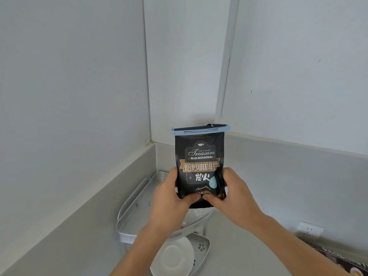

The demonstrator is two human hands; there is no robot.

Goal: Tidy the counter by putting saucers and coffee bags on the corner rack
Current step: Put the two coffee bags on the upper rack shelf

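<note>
Both hands share one grip on the black coffee bag (200, 166): the left hand (171, 198) is pressed against its lower left edge and the right hand (233, 196) against its lower right edge, with both thumbs flat on the front near the bottom and meeting at the middle. The bag stands upright, its label facing the camera, and a pale blue clip (201, 130) runs across its folded top. The bag is above the upper tier (135, 206) of the corner rack, its lower edge over that tier's right part; whether it touches the tray cannot be told. On the rack's lower tier (205, 248), below and in front of the bag, lies a white saucer (175, 255). The rack sits in the wall corner on the grey bench (249, 246). A wall socket (309, 229) is on the wall to the right of the rack.
</note>
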